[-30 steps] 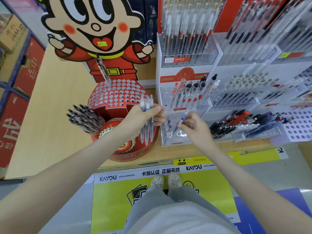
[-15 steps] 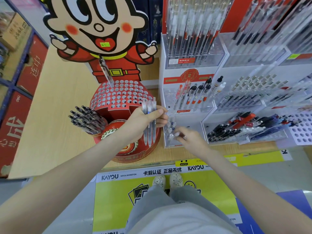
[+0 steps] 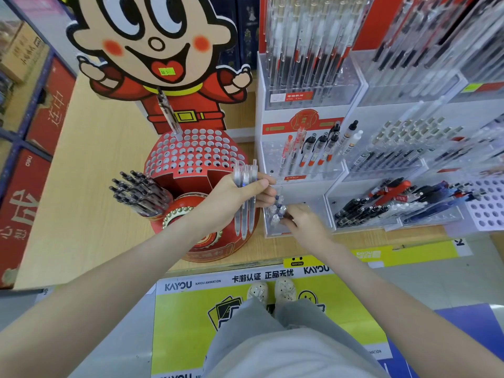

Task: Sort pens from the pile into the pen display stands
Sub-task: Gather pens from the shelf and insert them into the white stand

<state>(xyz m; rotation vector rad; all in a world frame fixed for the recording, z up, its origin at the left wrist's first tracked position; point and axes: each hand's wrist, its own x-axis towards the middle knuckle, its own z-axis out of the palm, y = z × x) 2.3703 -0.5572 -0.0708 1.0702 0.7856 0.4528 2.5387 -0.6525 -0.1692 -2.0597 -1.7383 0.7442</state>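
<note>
L hand [image 3: 231, 197] is clamped on a bundle of clear pens [image 3: 244, 219], thumb across the barrels, pens upright just in front of the red holed stand [image 3: 196, 156]. R hand [image 3: 305, 225] is down in the clear tray [image 3: 268, 231] at the foot of the white display, fingertips in the pile of loose pens [image 3: 276, 211]; can't tell if one is pinched. Pens look light, stiff, smooth plastic, prob slippery and apt to roll. I'd take each mid-barrel w/ thumb + 2 fingers.

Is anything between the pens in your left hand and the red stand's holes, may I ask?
Nothing visible: the pens in the left hand hang beside the red stand, whose nearest holes look free.
</note>
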